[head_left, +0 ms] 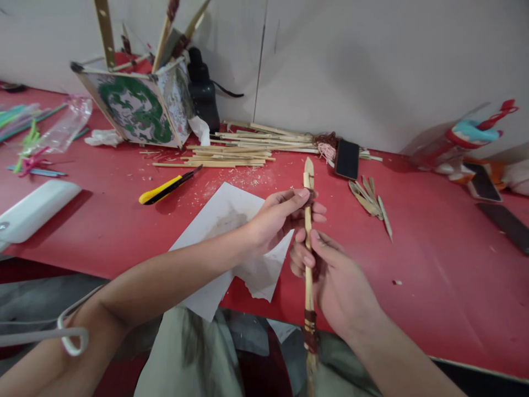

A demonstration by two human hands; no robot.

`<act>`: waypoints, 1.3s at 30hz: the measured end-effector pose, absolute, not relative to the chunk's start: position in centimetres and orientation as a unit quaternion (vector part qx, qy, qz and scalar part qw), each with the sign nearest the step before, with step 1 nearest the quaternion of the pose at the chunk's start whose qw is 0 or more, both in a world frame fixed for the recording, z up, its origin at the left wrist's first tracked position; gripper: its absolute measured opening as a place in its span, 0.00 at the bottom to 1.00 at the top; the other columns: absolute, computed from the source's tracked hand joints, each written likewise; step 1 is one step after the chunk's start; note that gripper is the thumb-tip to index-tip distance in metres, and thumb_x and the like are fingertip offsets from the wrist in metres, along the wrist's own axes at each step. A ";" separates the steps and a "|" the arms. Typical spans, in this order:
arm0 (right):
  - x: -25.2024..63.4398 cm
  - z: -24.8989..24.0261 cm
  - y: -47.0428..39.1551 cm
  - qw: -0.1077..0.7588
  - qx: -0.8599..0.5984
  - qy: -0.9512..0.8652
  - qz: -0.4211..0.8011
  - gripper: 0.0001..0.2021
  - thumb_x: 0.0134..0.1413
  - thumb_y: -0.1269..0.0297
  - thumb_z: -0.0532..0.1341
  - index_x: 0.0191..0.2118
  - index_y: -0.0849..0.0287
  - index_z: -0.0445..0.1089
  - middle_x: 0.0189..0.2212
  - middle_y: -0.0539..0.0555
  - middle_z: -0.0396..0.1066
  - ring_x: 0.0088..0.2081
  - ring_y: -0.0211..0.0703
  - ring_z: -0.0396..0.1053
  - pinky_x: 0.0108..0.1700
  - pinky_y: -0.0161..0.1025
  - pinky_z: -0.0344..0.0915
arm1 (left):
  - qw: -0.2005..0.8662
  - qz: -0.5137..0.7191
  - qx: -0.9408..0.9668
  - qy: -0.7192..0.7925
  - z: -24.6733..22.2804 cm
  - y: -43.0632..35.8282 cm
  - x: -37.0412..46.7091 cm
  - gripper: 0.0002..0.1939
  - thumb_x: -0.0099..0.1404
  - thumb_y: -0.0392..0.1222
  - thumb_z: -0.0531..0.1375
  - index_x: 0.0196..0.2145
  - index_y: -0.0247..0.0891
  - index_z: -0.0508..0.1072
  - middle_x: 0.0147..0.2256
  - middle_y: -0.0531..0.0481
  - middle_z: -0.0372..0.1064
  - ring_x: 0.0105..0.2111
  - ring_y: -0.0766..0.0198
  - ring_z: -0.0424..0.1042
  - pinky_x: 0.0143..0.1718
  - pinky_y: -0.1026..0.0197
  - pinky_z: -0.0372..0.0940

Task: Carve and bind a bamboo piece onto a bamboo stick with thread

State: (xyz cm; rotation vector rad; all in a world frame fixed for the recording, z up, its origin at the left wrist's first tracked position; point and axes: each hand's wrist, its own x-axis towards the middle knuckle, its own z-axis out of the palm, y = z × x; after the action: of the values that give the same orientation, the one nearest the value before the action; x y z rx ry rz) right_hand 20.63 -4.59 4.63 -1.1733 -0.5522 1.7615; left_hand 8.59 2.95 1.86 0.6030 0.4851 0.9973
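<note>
A long pale wooden stick (309, 286) stands nearly vertical in the picture, with a pointed tip at its top and dark red thread wrapped near its lower end. My left hand (285, 215) pinches it near the top, where more dark thread shows. Just below, my right hand (330, 267) has its fingers wrapped round the middle of the stick. White paper sheets (206, 237) with a greyish stain lie on the red table (417, 264), partly beneath my left forearm.
Behind the hands lie bundled thin sticks (231, 157), a yellow cutter knife (165, 187), a black phone (347, 159) and leaf-like pieces (367, 198). A box with a green dragon picture (132, 110) stands at the back left. A white case (39, 212) is at the left.
</note>
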 end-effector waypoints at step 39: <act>21.2 4.4 -4.6 0.455 -0.547 -0.252 0.656 0.17 0.40 0.55 0.80 0.29 0.58 0.75 0.21 0.47 0.67 0.22 0.29 0.51 0.24 0.30 0.50 | 0.797 0.436 0.352 0.225 2.2 2.5 8.5 0.13 0.68 0.49 0.66 0.40 0.36 0.80 0.36 0.45 0.80 0.33 0.65 0.79 0.41 0.62 0.72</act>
State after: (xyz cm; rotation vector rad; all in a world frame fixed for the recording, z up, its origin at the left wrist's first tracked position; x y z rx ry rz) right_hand 21.16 -4.59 4.44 -1.3489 -0.6218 1.6190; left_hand 8.48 2.55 2.17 0.7552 0.4825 0.9364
